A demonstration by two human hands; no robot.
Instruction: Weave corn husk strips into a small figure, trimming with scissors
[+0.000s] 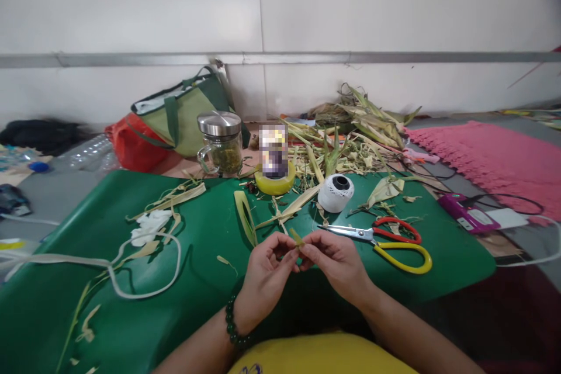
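My left hand [265, 272] and my right hand [335, 260] meet over the green mat [210, 292]. Both pinch a small green strip of leaf [297, 238] between their fingertips. A dark bead bracelet [232, 327] circles my left wrist. Just beyond the right hand lie scissors [385, 239] with red and yellow handles. A folded green leaf strip [245, 216] lies just beyond my left hand.
A white thread spool [336, 191], a yellow tape roll [275, 184] and a lidded glass jar [220, 143] stand further back. Dried husks [350, 128] pile up by the wall. A white strip loops [144, 269] at left. A pink mat [491, 158] and purple device [467, 213] lie right.
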